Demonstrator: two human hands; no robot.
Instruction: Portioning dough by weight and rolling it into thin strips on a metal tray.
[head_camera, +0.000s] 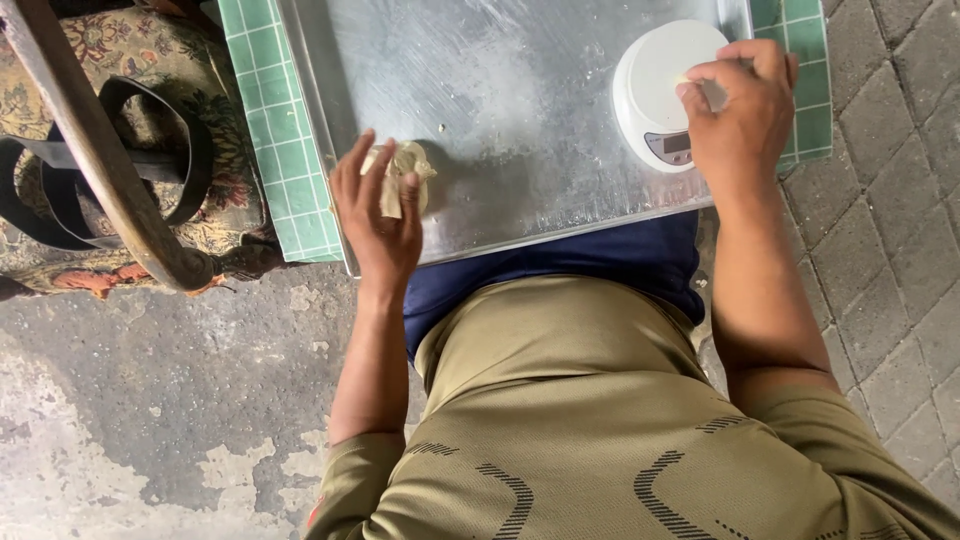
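Observation:
My left hand (378, 215) grips a pale lump of dough (405, 175) at the near left corner of a floured metal sheet (500, 110). My right hand (742, 110) rests on the right side of a round white kitchen scale (655, 85) at the sheet's near right corner. Its fingers pinch something small and pale over the scale's platform; I cannot make out what. The scale's small display faces me, just below the platform.
The metal sheet lies on a green tiled table (275, 140). A curved wooden chair frame (100, 150) with black straps and a patterned cushion (140, 60) stands at the left. Worn concrete floor (150, 400) is below, grey paving bricks (890, 230) at the right.

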